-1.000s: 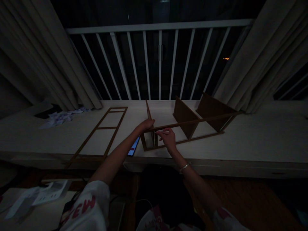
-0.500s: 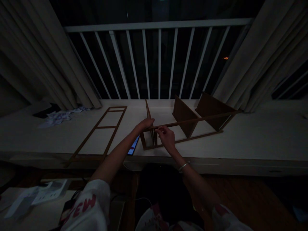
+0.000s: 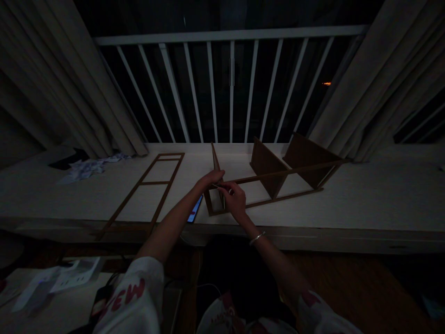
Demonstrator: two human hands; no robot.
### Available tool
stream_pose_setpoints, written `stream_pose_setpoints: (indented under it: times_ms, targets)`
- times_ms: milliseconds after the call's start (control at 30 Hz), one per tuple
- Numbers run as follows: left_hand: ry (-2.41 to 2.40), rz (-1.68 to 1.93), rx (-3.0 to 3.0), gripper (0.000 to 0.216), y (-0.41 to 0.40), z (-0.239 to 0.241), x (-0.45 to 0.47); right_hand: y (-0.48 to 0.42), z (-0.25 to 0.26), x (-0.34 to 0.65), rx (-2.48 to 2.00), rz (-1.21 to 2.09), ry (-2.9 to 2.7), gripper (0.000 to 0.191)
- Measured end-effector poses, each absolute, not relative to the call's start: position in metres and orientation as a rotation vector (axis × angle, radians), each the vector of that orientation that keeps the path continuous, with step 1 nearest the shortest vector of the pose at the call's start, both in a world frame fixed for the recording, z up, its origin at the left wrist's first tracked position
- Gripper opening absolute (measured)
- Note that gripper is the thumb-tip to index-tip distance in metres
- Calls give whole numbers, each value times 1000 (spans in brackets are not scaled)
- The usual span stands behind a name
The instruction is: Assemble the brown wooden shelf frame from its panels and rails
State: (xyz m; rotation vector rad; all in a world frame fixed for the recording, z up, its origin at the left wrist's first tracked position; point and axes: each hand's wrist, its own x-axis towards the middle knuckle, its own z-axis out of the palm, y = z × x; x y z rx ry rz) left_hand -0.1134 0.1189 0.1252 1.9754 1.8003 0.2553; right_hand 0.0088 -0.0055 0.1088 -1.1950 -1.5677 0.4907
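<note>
A brown wooden shelf unit (image 3: 274,175) lies on its side on the pale window ledge, its boards standing up from a ladder-shaped side frame. My left hand (image 3: 212,177) is closed around the unit's left end, where a narrow shelf board (image 3: 214,157) meets the upper rail. Right beside it, my right hand (image 3: 235,200) pinches at the same corner, fingers close to the left thumb. A thin pale sliver shows by its fingertips, too small and dark to name. A second ladder-shaped wooden frame (image 3: 154,183) lies flat to the left, its near end over the ledge edge.
A lit phone (image 3: 195,209) lies by the ledge's front edge. Crumpled paper or plastic (image 3: 83,170) sits at the far left. White railing (image 3: 222,35) and curtains (image 3: 351,83) stand behind. A white power strip (image 3: 77,277) rests on a surface at lower left.
My right hand has shifted slightly left, closer to my left hand at the frame's corner. The left hand keeps its hold, and the shelf unit stays put.
</note>
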Motion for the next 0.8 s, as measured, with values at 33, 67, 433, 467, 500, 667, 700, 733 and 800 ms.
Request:
stream_pose_setpoints:
  times_ms: [33, 67, 433, 467, 500, 667, 700, 733, 800]
  targets:
    - [1803, 260, 1970, 47, 119, 125, -113, -2, 105, 8, -1210, 589, -1489, 28]
    - [1805, 264, 1964, 47, 119, 125, -113, 2, 102, 8, -1222, 699, -1424, 31]
    - [1775, 278, 1950, 47, 110, 131, -111, 9, 89, 4, -918, 1282, -1164, 30]
    - [1778, 280, 1947, 47, 109, 132, -111, 9, 88, 4, -916, 1261, -1158, 29]
    - [1781, 281, 1942, 46, 109, 132, -110, 9, 88, 4, -919, 1231, -1160, 29]
    - [1779, 286, 1933, 44, 106, 136, -109, 4, 86, 3, -951, 1105, -1207, 30]
    - [1777, 287, 1932, 44, 106, 137, -109, 3, 86, 2, -940, 1126, -1209, 30]
    - [1777, 289, 1930, 44, 106, 137, -109, 1, 86, 0, -924, 1161, -1208, 31]
    - [1780, 290, 1922, 43, 105, 137, -110, 0, 86, -3, -900, 1233, -1208, 31]
